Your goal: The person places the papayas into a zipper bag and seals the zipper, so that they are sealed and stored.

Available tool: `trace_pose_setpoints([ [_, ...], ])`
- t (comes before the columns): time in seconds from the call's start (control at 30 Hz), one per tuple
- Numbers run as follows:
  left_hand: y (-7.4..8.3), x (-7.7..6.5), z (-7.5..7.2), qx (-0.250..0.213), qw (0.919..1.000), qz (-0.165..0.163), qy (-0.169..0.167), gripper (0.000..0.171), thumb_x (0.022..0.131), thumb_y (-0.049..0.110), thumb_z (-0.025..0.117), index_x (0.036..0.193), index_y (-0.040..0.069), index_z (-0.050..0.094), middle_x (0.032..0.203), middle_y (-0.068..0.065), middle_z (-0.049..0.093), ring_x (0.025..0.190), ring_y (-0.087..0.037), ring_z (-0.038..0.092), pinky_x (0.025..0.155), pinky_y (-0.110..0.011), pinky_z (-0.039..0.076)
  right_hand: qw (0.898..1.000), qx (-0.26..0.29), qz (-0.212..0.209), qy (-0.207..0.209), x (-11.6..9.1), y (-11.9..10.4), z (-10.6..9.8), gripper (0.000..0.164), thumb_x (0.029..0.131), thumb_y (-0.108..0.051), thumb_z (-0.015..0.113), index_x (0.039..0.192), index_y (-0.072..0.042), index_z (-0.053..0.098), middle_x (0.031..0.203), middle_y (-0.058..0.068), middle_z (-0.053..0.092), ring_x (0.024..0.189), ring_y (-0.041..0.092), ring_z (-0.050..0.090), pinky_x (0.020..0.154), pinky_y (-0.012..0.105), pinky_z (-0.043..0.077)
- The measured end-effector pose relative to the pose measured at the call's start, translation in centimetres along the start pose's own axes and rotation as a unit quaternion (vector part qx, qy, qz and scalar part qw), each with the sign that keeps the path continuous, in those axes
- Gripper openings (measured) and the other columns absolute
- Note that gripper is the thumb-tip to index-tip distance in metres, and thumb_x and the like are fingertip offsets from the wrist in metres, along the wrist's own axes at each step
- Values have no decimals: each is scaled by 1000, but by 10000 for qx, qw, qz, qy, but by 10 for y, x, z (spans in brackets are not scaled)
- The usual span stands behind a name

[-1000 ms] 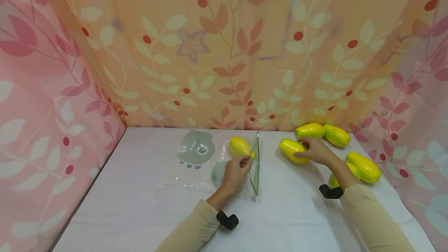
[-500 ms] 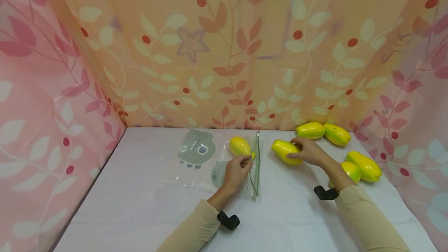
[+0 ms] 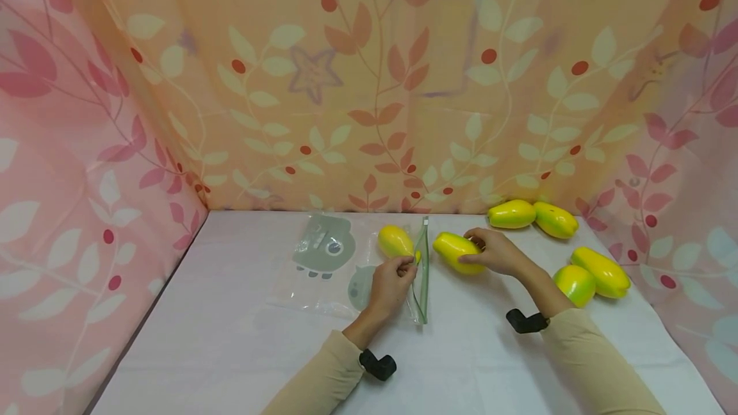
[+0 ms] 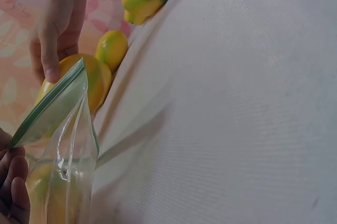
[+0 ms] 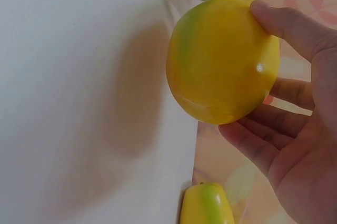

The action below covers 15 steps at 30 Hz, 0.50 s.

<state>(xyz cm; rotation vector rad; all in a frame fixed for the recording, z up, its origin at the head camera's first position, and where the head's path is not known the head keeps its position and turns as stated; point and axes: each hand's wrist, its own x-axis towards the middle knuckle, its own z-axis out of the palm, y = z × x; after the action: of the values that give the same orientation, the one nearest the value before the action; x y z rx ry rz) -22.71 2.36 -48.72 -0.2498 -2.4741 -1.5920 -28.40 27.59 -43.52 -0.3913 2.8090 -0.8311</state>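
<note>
My right hand [image 3: 499, 251] grips a yellow-green papaya [image 3: 453, 251] by its right end, thumb on one side and fingers on the other. In the right wrist view this papaya [image 5: 221, 61] is above the white surface, its shadow beside it. My left hand [image 3: 391, 287] pinches the green zip edge of a clear zip bag [image 3: 323, 300] printed with grey-green animals. The bag's mouth gapes to the right, facing the held papaya. Inside, close to the mouth, lies another papaya [image 3: 394, 240]. The left wrist view shows the raised green zip strip [image 4: 50, 100] in front of the held papaya.
Two papayas [image 3: 512, 214] lie at the back right of the white table [image 3: 230, 351]. Another pair [image 3: 601, 272] touches each other near the right edge, beyond my right forearm. Patterned cloth walls [image 3: 357, 82] stand at the back and both sides.
My right hand has carried its papaya left, from beside the back papayas to just right of the bag's mouth. My left hand and the bag have stayed nearly still.
</note>
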Motion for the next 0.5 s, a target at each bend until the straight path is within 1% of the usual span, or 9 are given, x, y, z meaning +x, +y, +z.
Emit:
trace_pose_setpoints([
  [0.07,1,0,1,-9,10000,2,7,20,89,10,67,106,1,73,85,-6,72,69,-4,56,63,-14,50,10000,12,57,-18,1,-3,3,67,79,-48,76,126,-3,58,113,14,64,94,24,55,89,43,51],
  [0.2,2,0,2,-19,10000,-1,23,20,89,11,68,106,2,73,85,-5,72,68,-4,56,63,-15,50,10000,2,23,-51,3,-8,8,68,79,-50,75,125,-3,58,112,14,64,94,24,55,89,43,51],
  [0.3,2,0,3,-34,10000,26,-6,20,88,10,68,105,2,73,85,-5,72,68,-4,57,63,-15,50,10000,-26,-88,-39,4,-11,11,66,79,-49,76,123,-3,59,111,14,65,92,23,56,88,43,51],
  [0.5,4,0,3,-88,9999,89,-33,19,88,10,68,104,1,73,84,-7,73,68,-4,58,63,-15,50,9997,-49,-247,40,7,-18,18,61,79,-47,77,119,-3,61,106,12,66,89,21,56,84,40,51],
])
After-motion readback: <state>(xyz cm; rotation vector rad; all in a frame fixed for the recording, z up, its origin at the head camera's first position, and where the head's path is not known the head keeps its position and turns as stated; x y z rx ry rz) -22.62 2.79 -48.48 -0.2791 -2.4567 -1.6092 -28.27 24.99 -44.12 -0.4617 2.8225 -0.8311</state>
